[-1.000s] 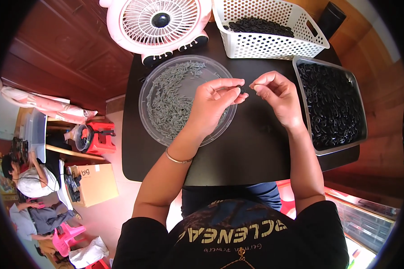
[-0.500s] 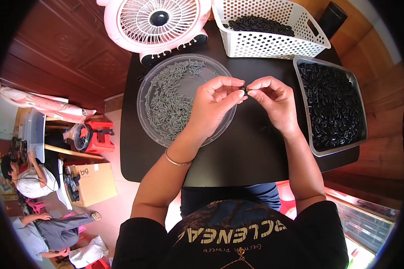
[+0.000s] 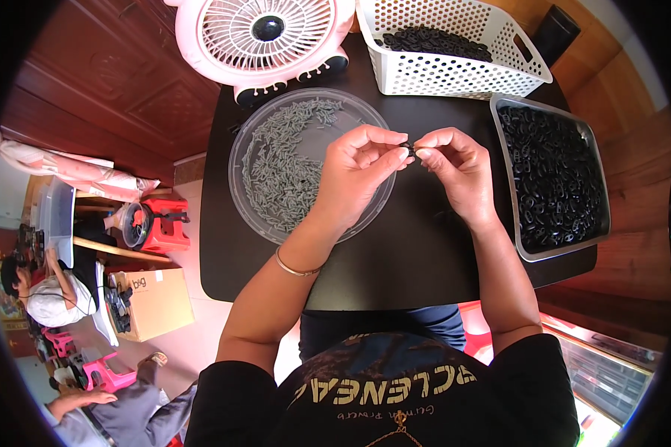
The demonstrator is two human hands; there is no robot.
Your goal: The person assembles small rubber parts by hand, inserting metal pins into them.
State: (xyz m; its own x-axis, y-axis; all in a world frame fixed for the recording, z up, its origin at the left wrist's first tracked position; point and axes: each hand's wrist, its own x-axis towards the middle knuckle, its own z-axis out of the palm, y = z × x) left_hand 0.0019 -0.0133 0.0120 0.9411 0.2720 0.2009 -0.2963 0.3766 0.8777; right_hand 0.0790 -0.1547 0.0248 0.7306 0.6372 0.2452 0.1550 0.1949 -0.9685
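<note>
My left hand, a thin bracelet on its wrist, and my right hand meet above the dark table. Thumb and fingertips of both hands pinch a small black plastic piece, mostly covered by the fingers, so its exact shape cannot be made out. Below and left of my left hand sits a round clear tub with many small grey-green rod-shaped pieces spread over its bottom. To the right of my right hand, a grey rectangular tray is filled with small black oval plastic pieces with holes.
A pink fan stands at the table's far left. Beside it, a white perforated basket holds more black pieces. A black cylinder is behind the basket. Off to the left are a cardboard box, a red stool and two people.
My hands stay nearly in place, with a slight shift of the fingertips around the black piece. At lower left, the person in grey trousers has moved, uncovering a pink stool.
</note>
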